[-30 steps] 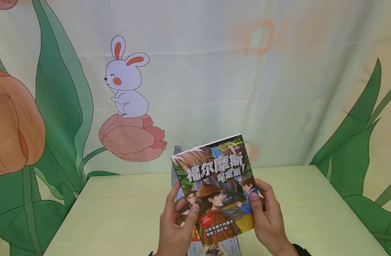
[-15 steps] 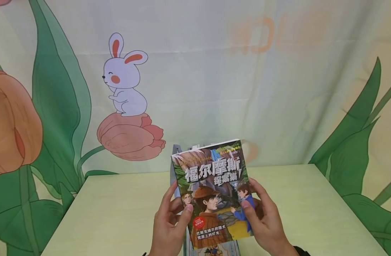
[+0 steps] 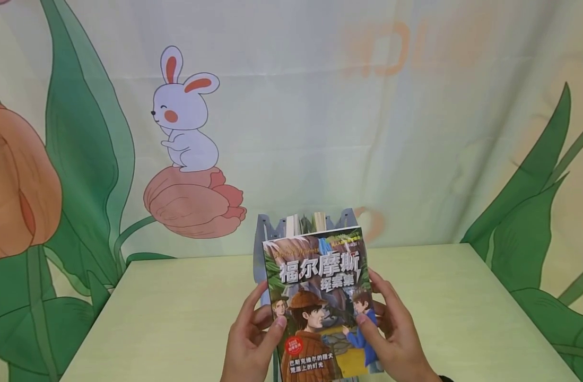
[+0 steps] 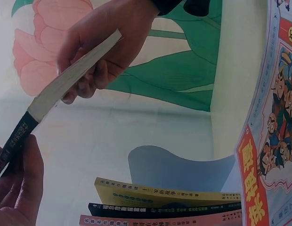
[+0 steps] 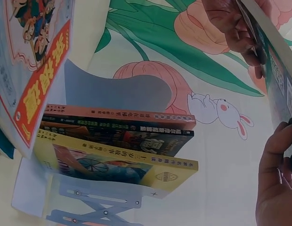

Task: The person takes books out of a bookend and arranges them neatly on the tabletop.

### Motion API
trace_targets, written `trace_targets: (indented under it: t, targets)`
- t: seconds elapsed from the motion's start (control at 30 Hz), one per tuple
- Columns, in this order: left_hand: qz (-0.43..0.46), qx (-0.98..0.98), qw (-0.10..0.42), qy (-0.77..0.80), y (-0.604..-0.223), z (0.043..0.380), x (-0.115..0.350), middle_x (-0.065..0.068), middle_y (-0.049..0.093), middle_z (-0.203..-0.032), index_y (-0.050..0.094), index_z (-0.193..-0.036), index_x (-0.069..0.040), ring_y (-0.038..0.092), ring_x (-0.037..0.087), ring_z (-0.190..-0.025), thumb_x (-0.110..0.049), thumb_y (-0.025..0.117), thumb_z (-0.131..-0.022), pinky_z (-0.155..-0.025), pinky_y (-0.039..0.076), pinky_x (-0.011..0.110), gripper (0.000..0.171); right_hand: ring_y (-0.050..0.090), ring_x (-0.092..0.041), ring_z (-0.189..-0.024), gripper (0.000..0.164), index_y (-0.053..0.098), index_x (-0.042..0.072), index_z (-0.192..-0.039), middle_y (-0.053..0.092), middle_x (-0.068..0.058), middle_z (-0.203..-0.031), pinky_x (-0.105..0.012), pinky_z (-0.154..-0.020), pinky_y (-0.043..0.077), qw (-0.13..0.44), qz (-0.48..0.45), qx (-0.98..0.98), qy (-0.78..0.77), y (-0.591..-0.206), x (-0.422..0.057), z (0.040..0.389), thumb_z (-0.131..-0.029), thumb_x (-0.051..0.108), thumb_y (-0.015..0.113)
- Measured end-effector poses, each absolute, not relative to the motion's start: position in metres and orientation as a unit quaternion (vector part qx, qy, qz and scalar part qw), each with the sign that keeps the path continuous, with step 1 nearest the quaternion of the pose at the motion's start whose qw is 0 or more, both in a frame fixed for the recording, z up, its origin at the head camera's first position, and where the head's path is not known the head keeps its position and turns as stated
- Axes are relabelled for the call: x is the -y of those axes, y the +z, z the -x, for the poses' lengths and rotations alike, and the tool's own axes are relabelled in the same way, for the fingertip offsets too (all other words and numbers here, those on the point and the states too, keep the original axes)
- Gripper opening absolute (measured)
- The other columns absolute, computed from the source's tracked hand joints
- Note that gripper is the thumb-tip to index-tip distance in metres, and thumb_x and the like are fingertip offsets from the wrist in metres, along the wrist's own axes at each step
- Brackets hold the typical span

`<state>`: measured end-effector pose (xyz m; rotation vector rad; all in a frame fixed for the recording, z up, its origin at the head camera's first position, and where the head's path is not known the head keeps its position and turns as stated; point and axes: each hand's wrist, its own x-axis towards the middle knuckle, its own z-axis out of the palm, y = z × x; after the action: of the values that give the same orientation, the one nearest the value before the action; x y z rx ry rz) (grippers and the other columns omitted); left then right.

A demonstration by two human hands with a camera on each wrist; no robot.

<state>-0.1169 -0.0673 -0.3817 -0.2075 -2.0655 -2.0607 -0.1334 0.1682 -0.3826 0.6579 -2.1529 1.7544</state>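
A paperback book [image 3: 320, 302] with a detective in a brown cap on its cover is held up by both hands, front towards me. My left hand [image 3: 255, 334] grips its left edge, thumb on the cover and fingers behind. On the opposite edge my right hand [image 3: 398, 329] grips it the same way. The left wrist view shows the book nearly edge-on, its white pages above the dark spine. Beyond it stands a blue-grey book rack [image 5: 117, 89] with yellow [image 5: 160, 172], black [image 5: 174, 136] and pink [image 5: 165, 120] books upright in it.
A thin booklet [image 4: 252, 188] with cartoon figures and a red title block is close to the rack. The pale table [image 3: 167, 318] runs back to a curtain [image 3: 415, 159] printed with a rabbit and tulips. The rack has crossing slotted bars [image 5: 106, 212].
Both hands have lowered the book slightly and turned it straighter. The rack's tops and the page edges of books in it now show above the cover; the booklet below is covered.
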Motion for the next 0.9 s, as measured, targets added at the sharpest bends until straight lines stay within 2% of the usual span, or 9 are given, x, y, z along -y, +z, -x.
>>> trace_targets:
  t: [0.13,0.3,0.5,0.63,0.8,0.9]
  targets:
    - [0.058,0.704,0.085,-0.703,-0.386,0.118,0.067,0.005,0.071,-0.093,0.04,-0.148,-0.012,0.068,0.006,-0.081,-0.006,0.064,-0.092,-0.07,0.056,0.026,0.061,0.067,-0.006,-0.104,0.067,0.027,0.022,-0.155,0.045,-0.007,-0.119,-0.032,-0.073,0.059,0.125,-0.193,0.753,0.617,-0.387,-0.168,0.13,-0.098,0.0,0.054]
    - [0.058,0.708,0.072,-0.7,-0.392,0.118,0.069,0.007,0.07,-0.091,0.039,-0.147,-0.011,0.069,0.008,-0.082,-0.006,0.064,-0.092,-0.071,0.056,0.027,0.061,0.067,-0.005,-0.101,0.069,0.029,0.02,-0.155,0.044,-0.006,-0.114,-0.029,-0.073,0.057,0.122,-0.168,0.759,0.617,-0.394,-0.169,0.128,-0.095,-0.001,0.057]
    - [0.06,0.695,0.062,-0.713,-0.4,0.117,0.071,-0.007,0.068,-0.089,0.039,-0.147,-0.008,0.071,0.009,-0.084,-0.003,0.064,-0.091,-0.071,0.057,0.027,0.062,0.067,-0.004,-0.092,0.07,0.03,0.023,-0.154,0.04,-0.007,-0.11,-0.027,-0.07,0.056,0.099,-0.141,0.773,0.611,-0.398,-0.17,0.129,-0.095,0.004,0.061]
    - [0.052,0.697,0.061,-0.712,-0.403,0.117,0.071,-0.007,0.065,-0.085,0.041,-0.146,-0.009,0.07,0.008,-0.082,-0.003,0.065,-0.09,-0.069,0.056,0.027,0.061,0.067,-0.005,-0.087,0.07,0.03,0.026,-0.153,0.041,-0.009,-0.106,-0.027,-0.07,0.056,0.082,-0.128,0.781,0.606,-0.398,-0.171,0.13,-0.095,0.008,0.063]
    - [0.049,0.705,0.068,-0.704,-0.404,0.118,0.071,-0.007,0.064,-0.083,0.042,-0.144,-0.008,0.069,0.007,-0.079,-0.001,0.065,-0.089,-0.067,0.055,0.027,0.059,0.05,-0.002,-0.062,0.07,0.03,0.026,-0.153,0.042,-0.01,-0.101,-0.027,-0.058,0.05,0.093,-0.151,0.783,0.596,-0.4,-0.172,0.132,-0.094,0.006,0.063]
    - [0.045,0.707,0.066,-0.703,-0.405,0.118,0.071,-0.007,0.063,-0.082,0.043,-0.143,-0.008,0.068,0.007,-0.076,-0.001,0.065,-0.089,-0.065,0.054,0.026,0.059,0.044,-0.001,-0.058,0.071,0.031,0.029,-0.153,0.043,-0.009,-0.1,-0.027,-0.055,0.048,0.09,-0.145,0.789,0.59,-0.401,-0.173,0.133,-0.094,0.009,0.065]
